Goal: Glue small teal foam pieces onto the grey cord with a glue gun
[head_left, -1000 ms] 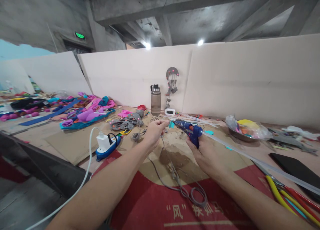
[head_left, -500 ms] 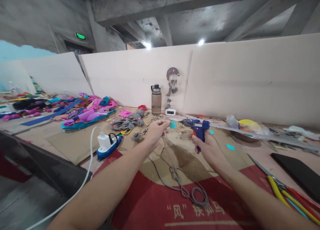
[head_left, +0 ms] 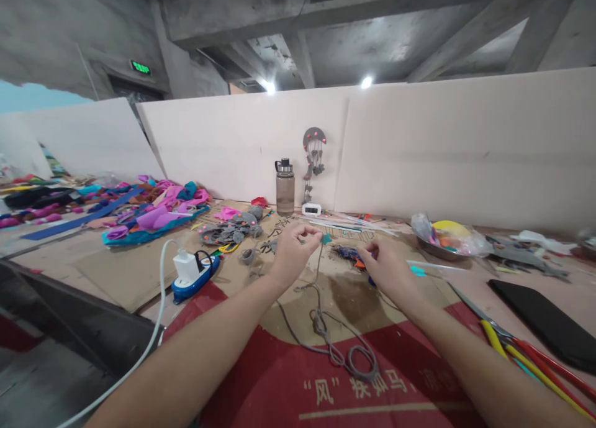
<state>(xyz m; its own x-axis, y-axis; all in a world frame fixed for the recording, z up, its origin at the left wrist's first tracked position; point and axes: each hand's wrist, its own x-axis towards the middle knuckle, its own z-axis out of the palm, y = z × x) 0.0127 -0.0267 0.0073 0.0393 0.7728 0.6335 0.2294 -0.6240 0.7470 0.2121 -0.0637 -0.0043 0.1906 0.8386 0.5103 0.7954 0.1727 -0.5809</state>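
My left hand (head_left: 295, 248) is closed in a pinch on a small teal felt star (head_left: 326, 238). Grey cord (head_left: 318, 316) hangs below the star and runs into loose loops over the printed cardboard. A blue hot glue gun (head_left: 349, 253) with an orange trigger rests on the cardboard, its nozzle end in dark strands. Over its handle, my right hand (head_left: 388, 273) has thumb and forefinger apart and the other fingers curled; it hides most of the handle.
Scissors (head_left: 498, 332) and a black phone (head_left: 542, 319) lie at right. A bowl of scraps (head_left: 449, 245) stands behind them. A water bottle (head_left: 285, 189) and small clock (head_left: 311, 209) are at the back. A power strip (head_left: 198, 282) and grey felt pieces (head_left: 228, 229) sit left.
The glue gun has gone from raised in my right hand to lying on the cardboard, and that hand has loosened. My left hand still pinches the star. The view has shifted slightly.
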